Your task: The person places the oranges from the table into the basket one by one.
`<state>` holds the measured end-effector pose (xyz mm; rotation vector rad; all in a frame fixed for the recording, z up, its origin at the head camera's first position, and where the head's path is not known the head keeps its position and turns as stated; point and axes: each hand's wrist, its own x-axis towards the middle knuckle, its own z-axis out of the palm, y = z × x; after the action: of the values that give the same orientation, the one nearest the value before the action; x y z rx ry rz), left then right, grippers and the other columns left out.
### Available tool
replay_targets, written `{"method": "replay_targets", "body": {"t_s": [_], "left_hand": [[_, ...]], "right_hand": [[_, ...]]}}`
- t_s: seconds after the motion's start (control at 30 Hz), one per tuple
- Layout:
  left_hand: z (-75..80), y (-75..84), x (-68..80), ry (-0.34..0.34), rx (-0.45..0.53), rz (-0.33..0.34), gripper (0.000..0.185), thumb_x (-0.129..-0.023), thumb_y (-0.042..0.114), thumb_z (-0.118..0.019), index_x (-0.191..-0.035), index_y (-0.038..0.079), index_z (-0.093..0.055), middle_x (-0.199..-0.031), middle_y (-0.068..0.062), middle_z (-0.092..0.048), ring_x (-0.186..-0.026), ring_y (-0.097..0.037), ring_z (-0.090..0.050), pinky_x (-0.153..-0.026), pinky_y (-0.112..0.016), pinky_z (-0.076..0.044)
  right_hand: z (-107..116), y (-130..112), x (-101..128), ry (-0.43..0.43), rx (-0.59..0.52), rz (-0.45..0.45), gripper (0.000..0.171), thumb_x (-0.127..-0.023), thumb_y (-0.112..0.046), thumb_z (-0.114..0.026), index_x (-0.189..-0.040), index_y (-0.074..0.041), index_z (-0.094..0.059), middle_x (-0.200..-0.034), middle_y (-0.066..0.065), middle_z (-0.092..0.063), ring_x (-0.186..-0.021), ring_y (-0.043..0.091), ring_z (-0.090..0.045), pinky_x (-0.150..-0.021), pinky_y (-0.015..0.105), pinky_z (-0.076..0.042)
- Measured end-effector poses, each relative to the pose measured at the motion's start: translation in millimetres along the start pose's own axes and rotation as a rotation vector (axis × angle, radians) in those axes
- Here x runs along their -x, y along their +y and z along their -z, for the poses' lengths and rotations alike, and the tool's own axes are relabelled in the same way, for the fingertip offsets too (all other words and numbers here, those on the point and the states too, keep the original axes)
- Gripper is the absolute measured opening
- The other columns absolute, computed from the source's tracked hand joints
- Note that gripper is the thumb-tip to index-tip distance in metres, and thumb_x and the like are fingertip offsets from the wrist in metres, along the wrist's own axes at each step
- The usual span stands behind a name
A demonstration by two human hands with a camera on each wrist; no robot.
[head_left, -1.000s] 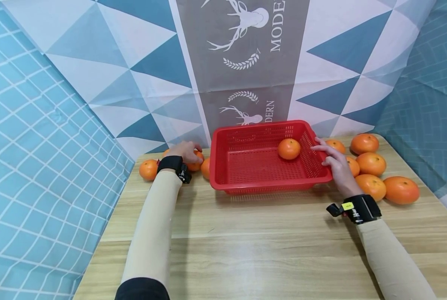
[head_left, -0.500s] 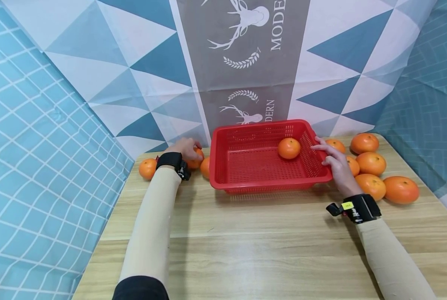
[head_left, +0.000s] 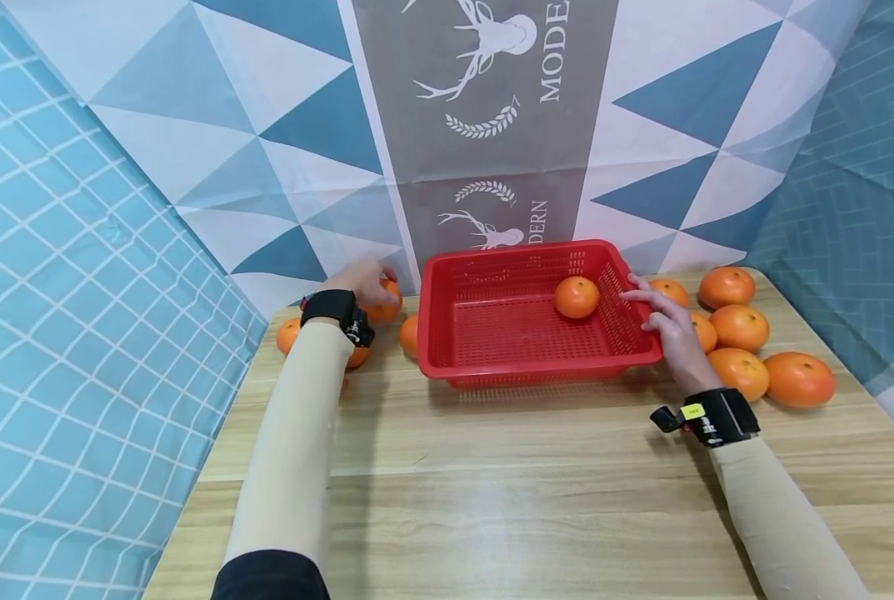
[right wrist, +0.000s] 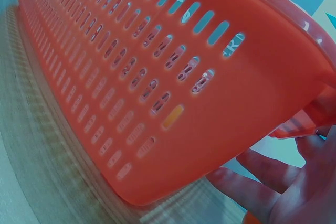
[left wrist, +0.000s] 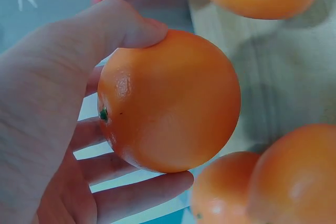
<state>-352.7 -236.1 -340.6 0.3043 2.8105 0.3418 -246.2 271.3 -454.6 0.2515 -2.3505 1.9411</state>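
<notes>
The left hand (head_left: pixel 362 283) grips an orange (left wrist: pixel 168 100) w/ thumb on top and fingers curled beneath, lifted off the wooden table (head_left: pixel 506 467) at about 9 o'clock of the red basket (head_left: pixel 536 377). The right hand (head_left: pixel 671 333) lies w/ fingers straight and relaxed against the basket's rim at 3 o'clock, bracing it. To do this step well, the left hand's grip looks best kept firm but not squeezing, approx. centred on the fruit, and the right hand's pressure kept steady so the light basket doesn't skid on the smooth tabletop. The held orange is round, glossy, finely dimpled, w/ a small green stem dot facing the palm. The basket is thin moulded plastic, rectangular, its walls and floor pierced by rows of slots, probably flexing easily. One orange in the basket (head_left: pixel 576 297) sits near the 1 o'clock corner. More loose oranges (head_left: pixel 799 379) cluster at 3 o'clock beyond the right hand, others near the left wrist. A printed cloth backdrop (head_left: pixel 491 125) hangs behind at 12 o'clock.
</notes>
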Motion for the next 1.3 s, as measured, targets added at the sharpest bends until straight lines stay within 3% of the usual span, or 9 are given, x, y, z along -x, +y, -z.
{"method": "replay_targets", "body": {"t_s": [0.2, 0.53, 0.73, 1.03, 1.3], "left_hand": [[13.3, 2.4, 1.2, 0.005, -0.008, 0.021, 0.057, -0.099, 0.026, -0.074, -0.15, 0.004, -0.065, -0.139, -0.022, -0.065, -0.125, -0.039, -0.058, -0.105, -0.051, -0.058], [32.5, 5.1, -0.5, -0.001, -0.031, 0.05, 0.058, -0.1, 0.031, -0.073, -0.153, 0.009, -0.064, -0.139, -0.021, -0.062, -0.123, -0.038, -0.057, -0.097, -0.047, -0.056], [41.7, 8.4, 0.4, 0.023, -0.053, 0.055, 0.057, -0.101, 0.032, -0.071, -0.152, 0.008, -0.064, -0.144, -0.022, -0.065, -0.123, -0.039, -0.059, -0.1, -0.048, -0.057], [45.7, 13.5, 3.3, 0.05, -0.054, 0.019, 0.055, -0.101, 0.03, -0.071, -0.151, 0.007, -0.065, -0.143, -0.021, -0.066, -0.127, -0.039, -0.058, -0.103, -0.051, -0.058], [48.8, 30.1, 5.8, 0.066, -0.054, 0.011, 0.053, -0.102, 0.03, -0.073, -0.15, 0.008, -0.065, -0.141, -0.021, -0.067, -0.127, -0.038, -0.059, -0.105, -0.051, -0.06]], "right_hand": [[0, 0, 0, -0.003, -0.007, 0.004, 0.058, -0.103, 0.004, -0.036, -0.156, 0.001, -0.058, -0.191, 0.004, -0.023, -0.177, 0.043, -0.013, -0.099, 0.004, -0.054], [1, 0, 1, -0.006, 0.0, -0.002, 0.058, -0.103, 0.003, -0.035, -0.157, 0.001, -0.057, -0.191, 0.004, -0.022, -0.177, 0.042, -0.014, -0.099, 0.003, -0.053], [1, 0, 1, -0.011, -0.009, 0.0, 0.059, -0.103, 0.003, -0.035, -0.157, 0.0, -0.057, -0.192, 0.005, -0.021, -0.177, 0.043, -0.014, -0.099, 0.004, -0.054], [0, 1, 1, -0.008, -0.008, 0.009, 0.058, -0.102, 0.004, -0.035, -0.157, 0.002, -0.057, -0.191, 0.006, -0.022, -0.176, 0.043, -0.015, -0.099, 0.004, -0.054], [0, 0, 1, -0.008, -0.014, -0.002, 0.057, -0.103, 0.003, -0.035, -0.156, 0.0, -0.057, -0.192, 0.004, -0.021, -0.178, 0.043, -0.012, -0.1, 0.003, -0.053]]}}
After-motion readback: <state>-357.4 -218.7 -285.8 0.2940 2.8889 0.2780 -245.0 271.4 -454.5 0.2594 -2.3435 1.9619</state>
